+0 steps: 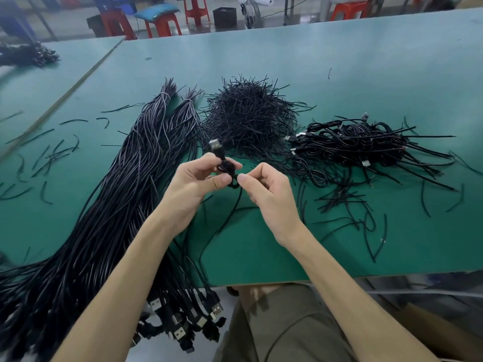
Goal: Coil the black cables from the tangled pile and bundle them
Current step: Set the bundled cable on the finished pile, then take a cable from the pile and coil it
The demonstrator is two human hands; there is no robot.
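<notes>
My left hand (194,182) pinches a small coil of one black cable (224,167) above the green table (339,74); its USB plug (215,145) sticks up past my fingers. My right hand (264,189) pinches the same cable just right of the coil, and the loose length (230,212) hangs down to the table. A long sheaf of uncoiled black cables (125,192) lies at the left, its plugs (188,322) hanging over the near edge. A pile of coiled cables (366,145) lies to the right.
A mound of short black tie wires (248,113) sits behind my hands. Loose ties (52,152) are scattered left and right on the mat. Another cable heap (28,54) lies far left. Red stools (162,24) and a fan (251,13) stand beyond the table.
</notes>
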